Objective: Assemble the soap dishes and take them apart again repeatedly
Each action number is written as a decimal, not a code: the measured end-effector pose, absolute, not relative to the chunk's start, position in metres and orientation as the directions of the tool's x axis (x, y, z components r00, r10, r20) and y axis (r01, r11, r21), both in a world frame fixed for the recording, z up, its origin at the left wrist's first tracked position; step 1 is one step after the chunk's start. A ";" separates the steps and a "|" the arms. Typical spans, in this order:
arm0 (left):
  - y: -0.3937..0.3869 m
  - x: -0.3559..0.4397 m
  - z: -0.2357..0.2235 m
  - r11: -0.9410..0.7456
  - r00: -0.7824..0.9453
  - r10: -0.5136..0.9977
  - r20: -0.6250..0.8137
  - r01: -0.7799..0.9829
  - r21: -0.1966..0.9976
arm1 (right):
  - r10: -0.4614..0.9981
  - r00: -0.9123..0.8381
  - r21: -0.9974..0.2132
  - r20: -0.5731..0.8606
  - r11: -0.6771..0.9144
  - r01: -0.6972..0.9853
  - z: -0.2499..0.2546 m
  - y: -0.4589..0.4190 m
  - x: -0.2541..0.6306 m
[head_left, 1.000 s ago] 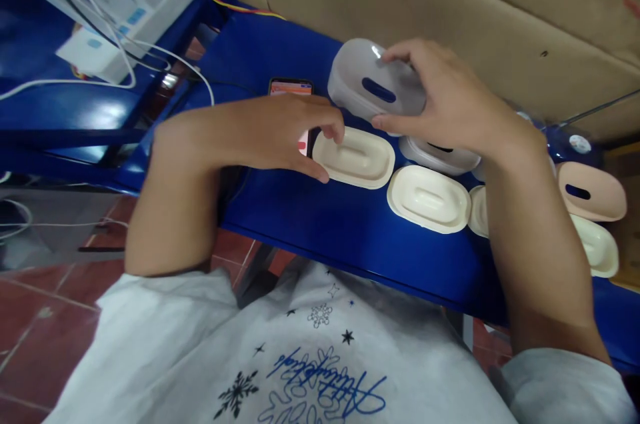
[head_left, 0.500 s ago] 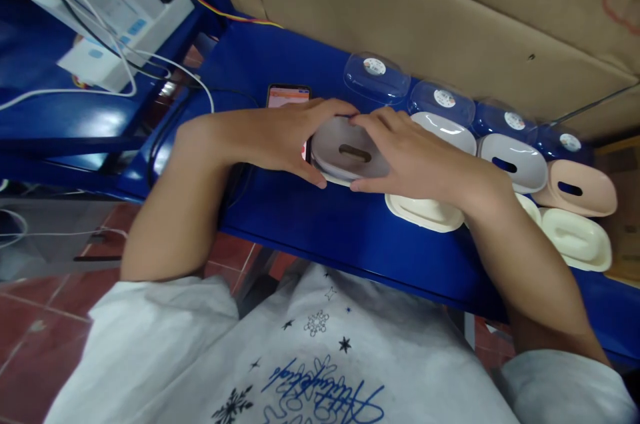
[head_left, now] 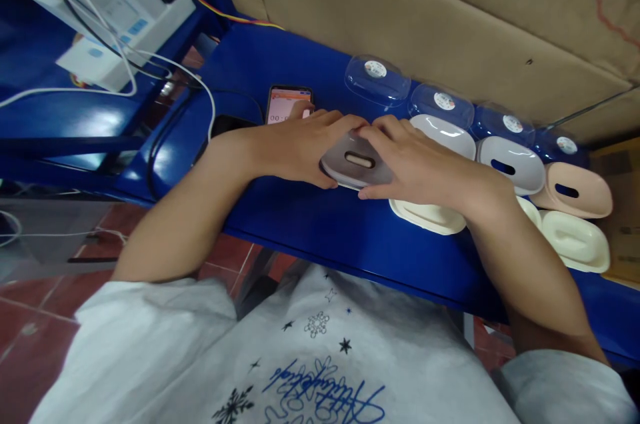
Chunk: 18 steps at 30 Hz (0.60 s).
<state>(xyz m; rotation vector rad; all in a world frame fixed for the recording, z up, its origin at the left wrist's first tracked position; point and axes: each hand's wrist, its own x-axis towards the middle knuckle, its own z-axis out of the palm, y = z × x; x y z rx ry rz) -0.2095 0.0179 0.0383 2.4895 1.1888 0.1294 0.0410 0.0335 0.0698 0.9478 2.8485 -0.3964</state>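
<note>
Between my hands is a grey oval soap dish [head_left: 345, 171] with a slot in its middle; a pale base shows under its near rim. My left hand [head_left: 305, 144] grips its left end, thumb at the near edge and fingers along the far edge. Closed round the opposite end is my right hand [head_left: 400, 157], its thumb also on the near side. The fingertips of both hands almost meet at the far rim. Just right of the dish, partly under my right forearm, lies a cream base [head_left: 427, 216]. A phone [head_left: 280, 104] with a lit screen lies beyond my left hand.
Clear lids [head_left: 377, 81] with round stickers line the back of the blue table [head_left: 320, 231]. In front of them sit a white dish [head_left: 445, 134], a pale grey dish [head_left: 515, 167] and a pink dish [head_left: 575, 191]. Another cream base [head_left: 575, 241] is at right. A cabled power strip [head_left: 120, 51] stands at left.
Both hands have shifted slightly right and nearer with the grey dish. The pale piece under it shows less, and more of the phone screen is uncovered.
</note>
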 end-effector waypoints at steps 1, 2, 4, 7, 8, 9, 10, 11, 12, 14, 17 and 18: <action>0.018 -0.208 0.039 -0.567 0.635 0.767 -0.091 0.738 0.366 | 0.574 -0.798 -0.206 -0.185 0.771 0.602 0.069 0.034 0.041; 0.018 -0.206 0.040 -0.562 0.631 0.769 -0.106 0.745 0.360 | 0.575 -0.797 -0.205 -0.182 0.771 0.603 0.068 0.034 0.041; 0.017 -0.204 0.043 -0.549 0.621 0.774 -0.128 0.758 0.352 | 0.575 -0.797 -0.212 -0.187 0.768 0.604 0.064 0.034 0.040; 0.014 -0.204 0.048 -0.546 0.619 0.773 -0.139 0.761 0.349 | 0.570 -0.801 -0.216 -0.184 0.771 0.599 0.057 0.035 0.039; 0.013 -0.204 0.049 -0.548 0.621 0.772 -0.136 0.759 0.353 | 0.568 -0.805 -0.216 -0.170 0.776 0.593 0.055 0.036 0.040; 0.012 -0.204 0.049 -0.550 0.623 0.771 -0.131 0.755 0.356 | 0.564 -0.811 -0.220 -0.155 0.781 0.585 0.054 0.037 0.041; 0.011 -0.203 0.049 -0.553 0.625 0.771 -0.123 0.752 0.359 | 0.559 -0.817 -0.231 -0.146 0.783 0.577 0.054 0.039 0.042; 0.010 -0.203 0.049 -0.556 0.627 0.771 -0.113 0.749 0.359 | 0.550 -0.823 -0.254 -0.145 0.783 0.568 0.057 0.041 0.044; 0.010 -0.203 0.048 -0.562 0.629 0.770 -0.104 0.746 0.357 | 0.535 -0.831 -0.292 -0.150 0.779 0.555 0.060 0.045 0.046; 0.009 -0.201 0.046 -0.578 0.639 0.764 -0.092 0.740 0.343 | 0.493 -0.859 -0.388 -0.139 0.771 0.505 0.072 0.057 0.051; 0.009 -0.198 0.041 -0.581 0.632 0.769 -0.097 0.754 0.306 | 0.516 -0.856 -0.434 0.006 0.773 0.463 0.086 0.086 0.055; 0.008 -0.196 0.040 -0.578 0.626 0.774 -0.096 0.760 0.297 | 0.558 -0.828 -0.407 0.059 0.771 0.490 0.087 0.099 0.055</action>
